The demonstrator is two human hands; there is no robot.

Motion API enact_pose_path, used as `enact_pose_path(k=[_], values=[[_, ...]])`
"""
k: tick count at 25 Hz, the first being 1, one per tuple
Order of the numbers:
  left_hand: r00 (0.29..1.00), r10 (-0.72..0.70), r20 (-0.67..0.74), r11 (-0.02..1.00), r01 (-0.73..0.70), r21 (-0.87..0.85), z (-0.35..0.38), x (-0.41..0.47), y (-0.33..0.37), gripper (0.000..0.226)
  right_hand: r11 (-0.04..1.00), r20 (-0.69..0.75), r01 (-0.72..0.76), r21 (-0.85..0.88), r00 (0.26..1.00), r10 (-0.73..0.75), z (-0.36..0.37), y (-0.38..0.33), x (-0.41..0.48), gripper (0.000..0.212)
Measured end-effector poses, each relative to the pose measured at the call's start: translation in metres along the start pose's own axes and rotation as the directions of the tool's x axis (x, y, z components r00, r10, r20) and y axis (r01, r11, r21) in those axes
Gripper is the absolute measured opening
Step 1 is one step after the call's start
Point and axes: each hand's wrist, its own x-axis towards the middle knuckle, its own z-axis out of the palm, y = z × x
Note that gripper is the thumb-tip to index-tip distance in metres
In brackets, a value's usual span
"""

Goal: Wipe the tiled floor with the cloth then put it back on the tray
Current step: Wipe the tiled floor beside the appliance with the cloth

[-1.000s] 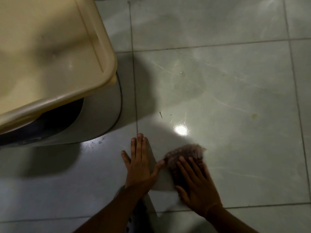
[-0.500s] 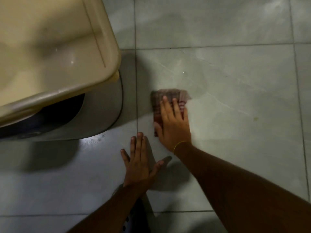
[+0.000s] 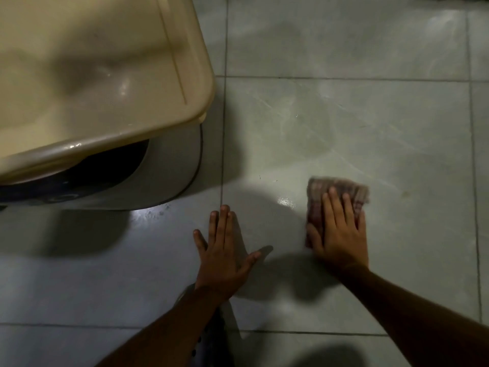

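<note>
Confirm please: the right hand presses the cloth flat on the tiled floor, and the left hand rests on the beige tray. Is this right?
One detail is wrong. The head view shows the left hand spread flat on the tiled floor, near the tray but not touching it. The rest holds: the right hand presses the cloth flat on the floor.
</note>
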Motion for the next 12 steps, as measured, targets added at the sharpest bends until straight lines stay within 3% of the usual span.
enact_pose_path(k=[2,4,6,9,12], values=[[1.0,0.002,-0.013,1.0,-0.002,0.009,0.0,0.0,0.0,0.111,0.99,-0.084,-0.127,0.055,0.988,0.132,-0.01,-0.038,0.064,0.084],[1.0,0.002,-0.014,1.0,-0.002,-0.008,0.001,0.001,-0.001,0.112,0.989,-0.121,-0.128,0.078,0.983,0.137,-0.014,-0.088,0.1,0.084],[1.0,-0.001,-0.008,1.0,0.0,-0.021,0.002,0.0,-0.002,0.112,0.997,-0.13,0.013,0.076,0.992,-0.003,-0.005,-0.123,0.095,0.083],[1.0,-0.006,-0.015,1.0,0.006,-0.002,0.0,-0.001,0.0,0.109,0.952,-0.065,0.293,0.09,0.955,-0.288,0.021,-0.124,0.018,0.079],[0.999,0.011,-0.034,1.0,-0.012,-0.025,-0.001,-0.002,0.001,0.109,0.929,0.02,0.367,0.042,0.93,-0.368,0.038,-0.073,-0.076,0.076]])
